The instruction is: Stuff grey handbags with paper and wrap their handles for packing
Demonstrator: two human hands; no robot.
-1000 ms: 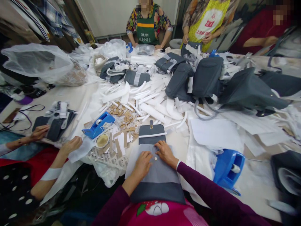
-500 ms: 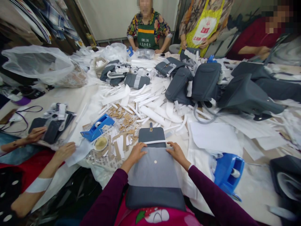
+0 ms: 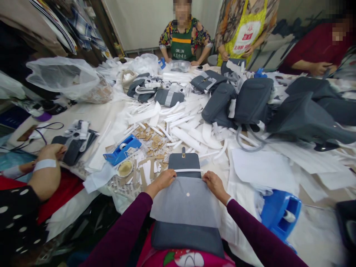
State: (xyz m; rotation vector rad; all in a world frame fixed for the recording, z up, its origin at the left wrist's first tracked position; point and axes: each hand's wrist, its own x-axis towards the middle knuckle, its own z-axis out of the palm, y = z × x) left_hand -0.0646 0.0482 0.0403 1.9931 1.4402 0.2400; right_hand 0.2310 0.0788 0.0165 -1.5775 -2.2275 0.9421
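Grey handbag (image 3: 185, 163) lies flat at the tabletop's (image 3: 91, 115) near edge, running onto the person's lap, under a translucent wrapping sheet (image 3: 186, 204). Left hand (image 3: 162, 180) and right hand (image 3: 213, 183) rest on the sheet's top corners, fingers together; whether they pinch or only press, I cannot tell. The sheet looks light, limp and tear-prone. The bag looks firmer and is best held by its edges.

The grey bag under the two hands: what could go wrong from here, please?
1. The thin sheet over the grey bag is met only at its top corners by the left hand and the right hand; it may slip or crease.
2. The bag's lower end overhangs the table edge, so it might slide down.
3. The blue tape dispenser sits near the right sleeve; an elbow could knock it.
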